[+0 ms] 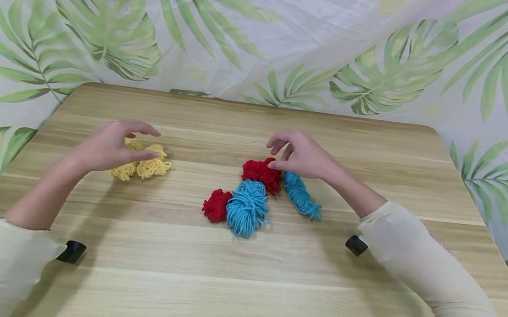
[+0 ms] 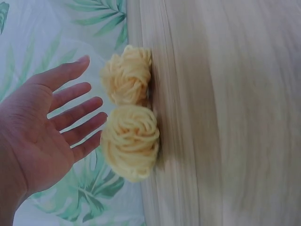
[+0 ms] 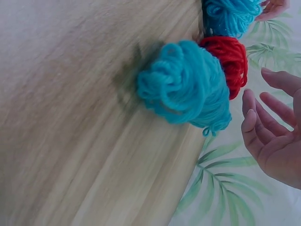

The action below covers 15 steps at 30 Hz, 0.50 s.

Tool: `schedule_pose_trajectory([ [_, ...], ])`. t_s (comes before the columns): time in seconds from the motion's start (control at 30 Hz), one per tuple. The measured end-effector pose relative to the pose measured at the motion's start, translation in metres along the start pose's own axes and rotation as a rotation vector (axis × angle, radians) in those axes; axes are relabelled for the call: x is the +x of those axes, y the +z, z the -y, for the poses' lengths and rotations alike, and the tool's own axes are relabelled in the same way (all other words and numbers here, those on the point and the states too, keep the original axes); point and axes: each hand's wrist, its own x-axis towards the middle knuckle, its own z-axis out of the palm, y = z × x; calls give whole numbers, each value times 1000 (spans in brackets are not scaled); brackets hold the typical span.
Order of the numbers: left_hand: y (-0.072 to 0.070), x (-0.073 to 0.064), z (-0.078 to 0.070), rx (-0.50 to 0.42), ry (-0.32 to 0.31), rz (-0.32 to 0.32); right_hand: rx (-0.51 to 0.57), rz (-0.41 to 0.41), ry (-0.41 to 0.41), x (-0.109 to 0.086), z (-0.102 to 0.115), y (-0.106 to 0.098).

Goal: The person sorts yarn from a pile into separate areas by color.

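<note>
Two yellow yarn bundles (image 1: 153,164) lie side by side at the left of the table, partly behind my left hand (image 1: 105,146). That hand hovers over them, its fingers spread and relaxed; the left wrist view shows a bare palm beside the yellow yarn (image 2: 130,141). My right hand (image 1: 301,155) is above the larger red yarn bundle (image 1: 259,173), fingers loosely bent around nothing. A long blue yarn bundle (image 1: 301,197) lies under its wrist. In front of the red one sits a rounder blue bundle (image 1: 247,208), with a smaller red bundle (image 1: 216,205) against its left side.
The wooden table (image 1: 178,293) has a rounded far edge. Behind it hangs a white cloth (image 1: 311,27) with green leaf prints. Black camera pieces (image 1: 72,252) stick out from the sleeves near each wrist.
</note>
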Motion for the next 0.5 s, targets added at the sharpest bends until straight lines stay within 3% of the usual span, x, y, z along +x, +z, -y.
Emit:
schedule_pose_trajectory([
  [0.23, 8, 6, -9, 20, 53, -19, -38, -2, -40, -4, -5, 1],
  [0.5, 15, 14, -19, 4, 87, 6, -185, 25, -69, -6, -7, 4],
])
